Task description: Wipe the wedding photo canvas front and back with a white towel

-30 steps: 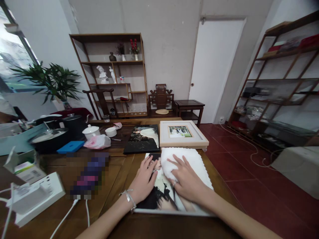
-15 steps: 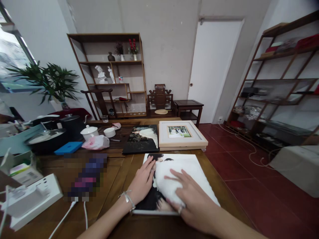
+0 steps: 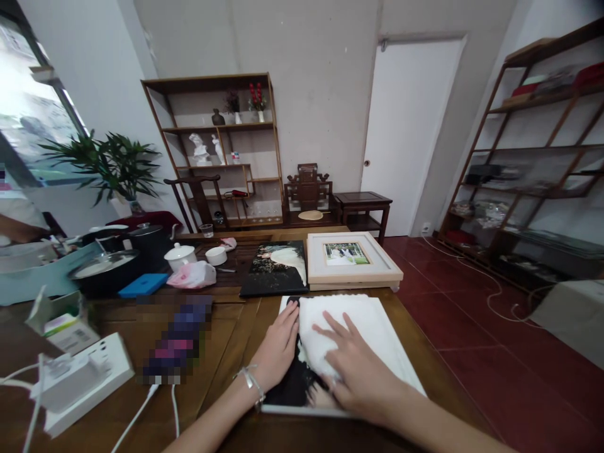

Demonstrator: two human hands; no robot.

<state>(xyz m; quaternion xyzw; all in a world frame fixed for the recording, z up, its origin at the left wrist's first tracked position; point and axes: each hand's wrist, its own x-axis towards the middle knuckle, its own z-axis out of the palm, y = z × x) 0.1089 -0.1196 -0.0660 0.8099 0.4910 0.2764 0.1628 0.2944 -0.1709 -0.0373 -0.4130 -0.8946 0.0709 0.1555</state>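
A photo panel (image 3: 282, 395) with a dark left part and a white right part lies flat on the wooden table before me. Over its middle and far part is a folded white cloth (image 3: 315, 340). My right hand (image 3: 346, 358) rests on top of this cloth, fingers spread and pressing down; a ring shows on one finger. On the panel's dark left side, my left hand (image 3: 279, 340) lies flat with fingers stretched out, close beside the cloth's left edge. Part of the printed picture is hidden under cloth and hands.
Beyond the panel are a dark photo panel (image 3: 276, 269) and a pale wooden picture frame (image 3: 396, 277). Left on the table stand a power strip (image 3: 89, 384) with cables, a blurred phone (image 3: 179, 340), a blue box (image 3: 143, 285), a plastic bag (image 3: 192, 275) and a white lidded pot (image 3: 180, 257).
My right hand and the white cloth have slid toward the panel's far edge, covering printed heads seen before. My left hand stays on the dark side. The whole view has shifted slightly.
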